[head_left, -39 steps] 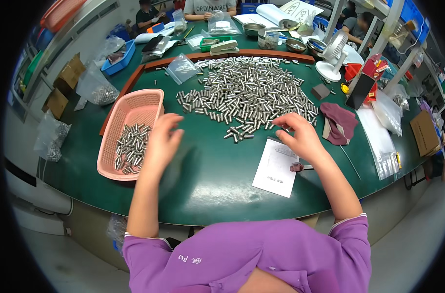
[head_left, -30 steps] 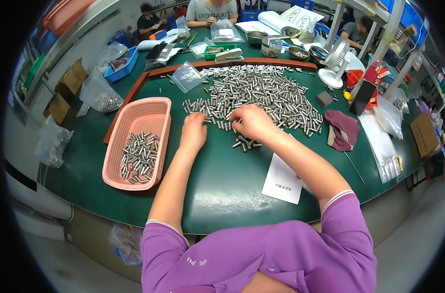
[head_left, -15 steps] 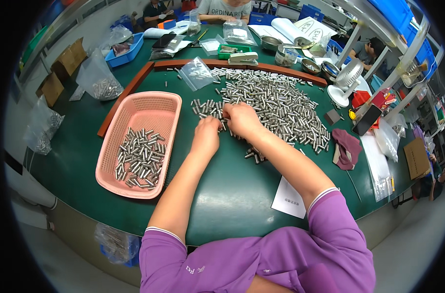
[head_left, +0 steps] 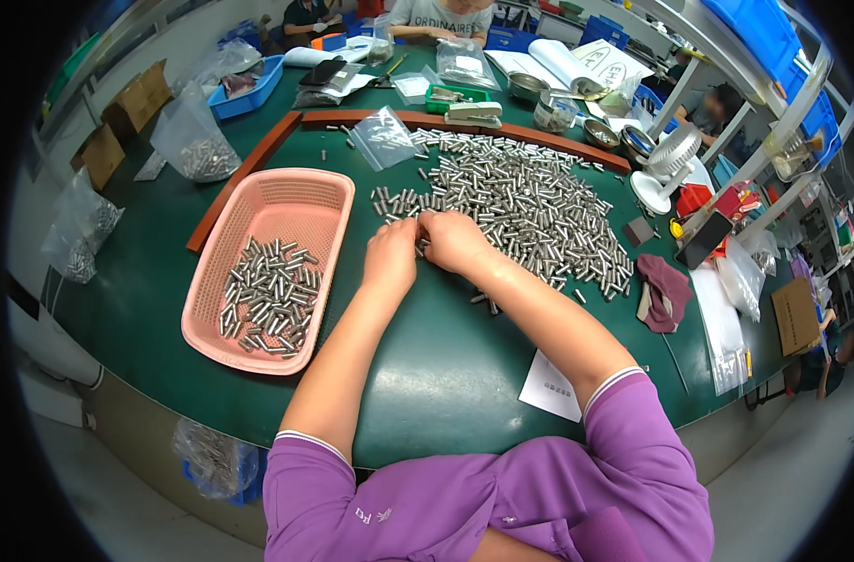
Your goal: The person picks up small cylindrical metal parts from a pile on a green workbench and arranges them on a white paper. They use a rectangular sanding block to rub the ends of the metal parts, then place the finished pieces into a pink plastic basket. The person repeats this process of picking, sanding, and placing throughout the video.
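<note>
A wide heap of short silver metal pins (head_left: 530,206) lies on the green table. At the heap's near left edge my left hand (head_left: 390,253) and my right hand (head_left: 452,241) meet, fingertips almost touching. Both have their fingers curled and closed; what is between them is hidden behind the hands, though a bit of metal shows near the fingertips. To the left stands a pink perforated plastic basket (head_left: 198,304), with many similar pins (head_left: 271,300) gathered in its near part.
Brown wooden strips (head_left: 244,183) border the work area behind and left. A clear zip bag (head_left: 382,139) lies behind the heap. On the right are a white fan (head_left: 670,155), a maroon cloth (head_left: 664,292) and a phone (head_left: 705,239). A paper slip (head_left: 551,386) lies near my right forearm.
My right hand has moved slightly left and closer to my left hand, which has shifted a little left too. The view has shifted slightly. The basket and heap look much the same.
</note>
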A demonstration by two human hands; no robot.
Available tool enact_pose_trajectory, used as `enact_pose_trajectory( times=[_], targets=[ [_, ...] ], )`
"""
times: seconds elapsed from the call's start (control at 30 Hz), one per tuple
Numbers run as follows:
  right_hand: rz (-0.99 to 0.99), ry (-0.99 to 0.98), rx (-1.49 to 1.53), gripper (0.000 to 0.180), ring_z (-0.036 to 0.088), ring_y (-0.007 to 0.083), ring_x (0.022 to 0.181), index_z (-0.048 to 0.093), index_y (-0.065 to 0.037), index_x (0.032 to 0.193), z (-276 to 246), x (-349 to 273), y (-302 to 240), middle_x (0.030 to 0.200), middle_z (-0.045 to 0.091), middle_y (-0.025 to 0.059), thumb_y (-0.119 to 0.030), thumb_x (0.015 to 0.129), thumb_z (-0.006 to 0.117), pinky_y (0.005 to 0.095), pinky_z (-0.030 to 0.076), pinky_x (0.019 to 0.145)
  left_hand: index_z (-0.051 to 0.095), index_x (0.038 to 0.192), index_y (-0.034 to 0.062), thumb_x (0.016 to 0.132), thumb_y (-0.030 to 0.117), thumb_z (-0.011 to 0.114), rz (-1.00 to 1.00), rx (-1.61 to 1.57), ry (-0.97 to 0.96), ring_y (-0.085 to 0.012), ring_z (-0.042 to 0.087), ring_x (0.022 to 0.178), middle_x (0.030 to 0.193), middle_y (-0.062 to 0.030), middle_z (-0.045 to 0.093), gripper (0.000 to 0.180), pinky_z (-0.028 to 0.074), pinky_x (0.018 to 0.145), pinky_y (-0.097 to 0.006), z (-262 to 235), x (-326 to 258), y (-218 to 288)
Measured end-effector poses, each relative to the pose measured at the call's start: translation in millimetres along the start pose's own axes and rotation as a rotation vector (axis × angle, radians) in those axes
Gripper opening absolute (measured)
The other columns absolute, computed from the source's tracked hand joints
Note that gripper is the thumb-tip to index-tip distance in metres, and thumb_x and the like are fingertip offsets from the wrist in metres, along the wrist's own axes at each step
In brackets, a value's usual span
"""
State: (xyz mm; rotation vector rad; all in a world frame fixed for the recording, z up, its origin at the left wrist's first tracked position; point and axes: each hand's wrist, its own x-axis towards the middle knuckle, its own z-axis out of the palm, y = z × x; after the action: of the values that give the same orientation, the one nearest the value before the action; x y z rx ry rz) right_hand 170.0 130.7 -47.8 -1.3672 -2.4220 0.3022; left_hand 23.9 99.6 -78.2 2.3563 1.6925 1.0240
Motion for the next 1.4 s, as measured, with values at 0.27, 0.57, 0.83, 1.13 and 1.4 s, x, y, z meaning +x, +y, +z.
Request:
enact_pose_trajectory(
  times=[0.27, 0.57, 0.83, 1.13, 1.4],
  targets=[
    [-0.436, 0.067, 0.055, 0.022, 0.062, 0.0339, 0.091, 0.066, -0.006, 0.091, 0, -7, 14, 0.085, 0.067, 0.0116, 0.0, 0.071, 0.061, 0.0419, 0.05, 0.082, 0.059, 0.098, 0.0019, 0.076, 0.005, 0.068, -0.266, 0.11, -0.254, -0.0378, 0.062, 0.098, 0.096, -0.0183, 0.063, 0.025, 0.052, 0.084, -0.045, -16, 1, 2],
    [-0.34, 0.073, 0.22, 0.026, 0.06, 0.0337, 0.099, 0.066, -0.005, 0.096, -2, -19, 10, 0.1, 0.063, 0.014, -0.001, 0.071, 0.063, 0.0415, 0.05, 0.087, 0.061, 0.106, 0.0017, 0.065, 0.009, 0.082, -0.319, -0.03, -0.362, -0.0379, 0.06, 0.106, 0.114, -0.0194, 0.056, 0.046, 0.05, 0.091, -0.044, -34, -1, 21],
    [-0.154, -0.102, 0.061, 0.036, 0.06, 0.0352, 0.101, 0.068, -0.006, 0.105, -4, -12, 13, 0.099, 0.063, 0.0149, -0.01, 0.07, 0.076, 0.0421, 0.049, 0.091, 0.066, 0.1, 0.0037, 0.065, 0.009, 0.082, -0.293, -0.082, -0.344, -0.0362, 0.061, 0.103, 0.111, -0.0172, 0.058, 0.039, 0.05, 0.09, -0.042, -25, 3, 10],
    [-0.201, -0.105, -0.072, 0.036, 0.062, 0.0304, 0.094, 0.07, -0.011, 0.104, -8, -11, 11, 0.092, 0.068, 0.0076, -0.016, 0.07, 0.079, 0.0408, 0.05, 0.087, 0.068, 0.096, 0.0032, 0.065, 0.009, 0.082, -0.236, -0.102, -0.31, -0.036, 0.063, 0.098, 0.104, -0.0177, 0.061, 0.034, 0.051, 0.087, -0.043, -23, 2, 7],
    [-0.193, -0.171, -0.012, 0.035, 0.068, 0.0328, 0.091, 0.068, -0.01, 0.103, -12, -5, 14, 0.088, 0.071, 0.0125, -0.016, 0.07, 0.078, 0.0429, 0.053, 0.083, 0.069, 0.096, 0.0018, 0.065, 0.011, 0.082, -0.243, -0.062, -0.297, -0.0352, 0.064, 0.094, 0.101, -0.0193, 0.063, 0.034, 0.052, 0.084, -0.042, -18, 3, 8]
  ],
)
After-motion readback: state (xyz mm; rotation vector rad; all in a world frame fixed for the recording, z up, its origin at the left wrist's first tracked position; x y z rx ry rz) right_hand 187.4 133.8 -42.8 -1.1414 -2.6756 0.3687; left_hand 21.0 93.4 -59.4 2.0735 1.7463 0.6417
